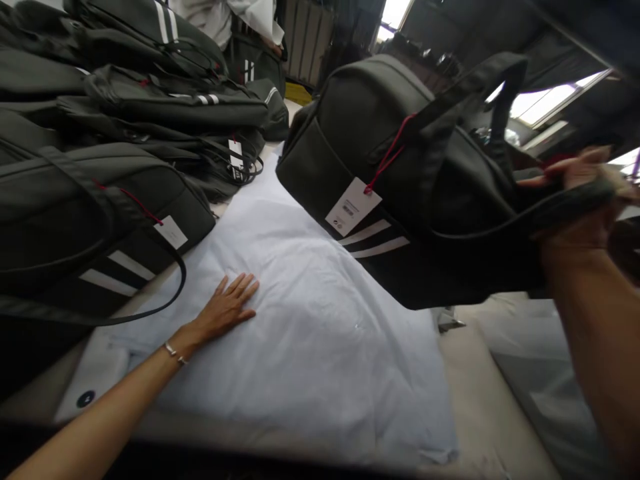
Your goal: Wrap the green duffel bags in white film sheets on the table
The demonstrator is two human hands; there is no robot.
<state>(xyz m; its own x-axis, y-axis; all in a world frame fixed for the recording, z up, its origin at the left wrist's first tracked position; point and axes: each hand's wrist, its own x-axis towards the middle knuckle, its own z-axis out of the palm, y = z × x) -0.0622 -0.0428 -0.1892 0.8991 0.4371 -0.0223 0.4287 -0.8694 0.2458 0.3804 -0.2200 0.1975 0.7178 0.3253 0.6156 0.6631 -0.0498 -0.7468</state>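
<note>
My left hand [231, 310] lies flat with its fingers spread on a pale, crinkled plastic bag [300, 347] on the table. On the right, my right hand [585, 187] is closed round the strap end of a dark duffel bag [370, 127]; the hand is somewhat blurred. The duffel bag is tilted and raised above the pale plastic. It has two white stripes, upright handles and a white tag [353, 207] hanging on a red cord. Close to my left arm stands another dark striped duffel bag [165, 180], its handle looping toward the plastic.
Several dark bags [175, 100] are piled at the back left. Behind them stands a person in a light garment [210, 20]. A greyish plastic sheet [540, 367] lies at the right on the beige table [480, 380]. A white item with a dark round spot [86, 399] is at the lower left.
</note>
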